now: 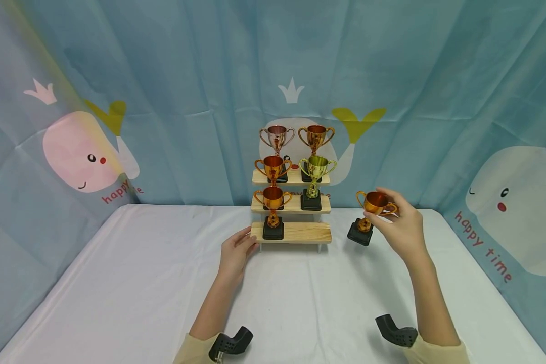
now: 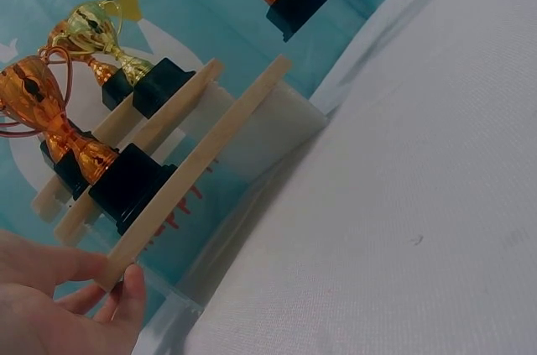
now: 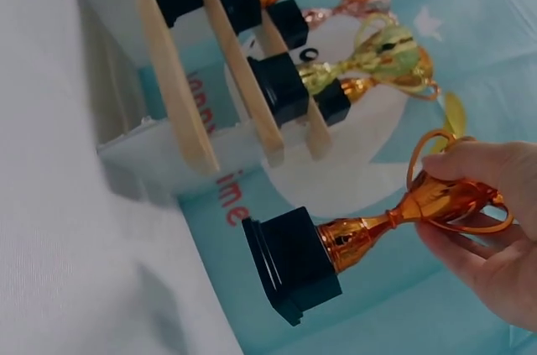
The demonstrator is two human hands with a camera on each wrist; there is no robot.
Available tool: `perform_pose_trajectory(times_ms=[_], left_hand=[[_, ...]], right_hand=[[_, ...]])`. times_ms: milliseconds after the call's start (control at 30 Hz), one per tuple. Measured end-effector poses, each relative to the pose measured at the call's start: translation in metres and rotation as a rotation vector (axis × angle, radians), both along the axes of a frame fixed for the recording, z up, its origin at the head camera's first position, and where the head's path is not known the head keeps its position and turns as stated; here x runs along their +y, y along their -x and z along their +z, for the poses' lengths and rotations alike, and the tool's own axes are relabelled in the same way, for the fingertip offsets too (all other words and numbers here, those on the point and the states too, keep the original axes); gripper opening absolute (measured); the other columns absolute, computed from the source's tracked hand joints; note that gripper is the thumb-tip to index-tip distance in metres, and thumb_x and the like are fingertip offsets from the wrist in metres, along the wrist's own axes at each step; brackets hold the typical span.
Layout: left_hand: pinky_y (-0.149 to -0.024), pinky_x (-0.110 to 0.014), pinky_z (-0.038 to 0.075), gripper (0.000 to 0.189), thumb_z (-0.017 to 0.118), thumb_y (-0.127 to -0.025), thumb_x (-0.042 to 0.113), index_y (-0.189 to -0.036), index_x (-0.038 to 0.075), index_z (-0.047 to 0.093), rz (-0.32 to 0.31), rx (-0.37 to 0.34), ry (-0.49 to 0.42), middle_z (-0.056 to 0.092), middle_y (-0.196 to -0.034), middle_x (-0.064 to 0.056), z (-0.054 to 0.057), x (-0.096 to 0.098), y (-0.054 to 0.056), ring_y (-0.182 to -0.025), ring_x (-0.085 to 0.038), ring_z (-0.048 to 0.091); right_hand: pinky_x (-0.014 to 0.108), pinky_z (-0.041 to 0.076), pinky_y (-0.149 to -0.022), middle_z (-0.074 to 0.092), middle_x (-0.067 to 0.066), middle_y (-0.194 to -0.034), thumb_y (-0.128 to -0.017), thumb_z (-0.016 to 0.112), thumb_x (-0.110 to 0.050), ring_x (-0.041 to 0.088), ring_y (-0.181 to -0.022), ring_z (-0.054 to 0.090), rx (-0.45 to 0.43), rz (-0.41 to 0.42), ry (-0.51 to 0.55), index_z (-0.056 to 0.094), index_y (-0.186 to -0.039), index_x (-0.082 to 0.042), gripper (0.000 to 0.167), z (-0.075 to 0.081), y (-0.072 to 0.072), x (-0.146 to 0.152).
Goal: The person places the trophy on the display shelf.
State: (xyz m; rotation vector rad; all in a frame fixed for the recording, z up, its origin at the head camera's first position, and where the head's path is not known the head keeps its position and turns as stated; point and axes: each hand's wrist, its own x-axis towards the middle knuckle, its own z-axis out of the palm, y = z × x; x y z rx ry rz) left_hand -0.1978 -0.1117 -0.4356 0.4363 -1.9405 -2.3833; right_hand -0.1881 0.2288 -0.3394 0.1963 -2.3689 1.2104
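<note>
My right hand (image 1: 402, 225) holds a bronze-orange trophy cup (image 3: 357, 237) by its bowl and handles, in the air to the right of a three-step wooden display stand (image 1: 307, 232). The trophy tilts a little, its square black base hanging above the table. My left hand (image 1: 236, 253) grips the left end of the stand's lowest board (image 2: 201, 162), thumb and fingers on either side. On that board a bronze trophy (image 1: 273, 212) stands at the left. The middle step bears another bronze trophy (image 1: 273, 166) and a yellow-gold one (image 1: 314, 174). A silvery-pink trophy (image 1: 277, 136) and a gold trophy (image 1: 316, 136) occupy the top step.
White cloth covers the table (image 1: 132, 283). Right behind the stand hangs a blue curtain (image 1: 177, 101) with whale prints. Clear supports (image 2: 252, 133) hold up the boards. A black wrist mount (image 1: 231, 343) sits at the left sleeve, another black mount (image 1: 396, 331) at the right.
</note>
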Motion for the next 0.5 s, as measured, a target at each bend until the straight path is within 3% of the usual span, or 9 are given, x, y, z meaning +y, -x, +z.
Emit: perform_pose_trajectory(times_ms=[133,400,500], left_hand=[[-0.093,-0.023,0.062,0.045,0.060,-0.105,-0.002,-0.148,-0.008,0.052,0.001,0.001,0.001,0.060,-0.137,-0.029,0.000,0.000,0.000,-0.105,-0.017,0.068],[-0.094,-0.024,0.062,0.044,0.060,-0.105,-0.002,-0.148,-0.008,0.053,0.004,0.001,0.002,0.060,-0.138,-0.029,0.000,0.000,0.000,-0.106,-0.018,0.068],[-0.094,-0.023,0.062,0.045,0.060,-0.105,-0.002,-0.148,-0.009,0.052,-0.001,0.009,0.002,0.060,-0.137,-0.029,0.000,0.000,0.000,-0.106,-0.017,0.068]], right_hand=[[-0.004,0.046,-0.085,0.066,0.027,-0.130,-0.089,0.083,0.001,0.037,-0.113,0.063,-0.011,0.042,0.005,0.058,-0.146,0.000,0.062,0.003,-0.003,-0.007],[-0.002,0.047,-0.087,0.065,0.026,-0.129,-0.089,0.082,0.003,0.039,-0.119,0.063,-0.009,0.110,0.010,0.058,-0.145,0.000,0.061,0.004,-0.003,-0.022],[0.004,0.052,-0.091,0.065,0.025,-0.130,-0.089,0.082,0.003,0.038,-0.121,0.063,-0.014,0.129,0.009,0.058,-0.145,0.000,0.061,0.004,-0.003,-0.027]])
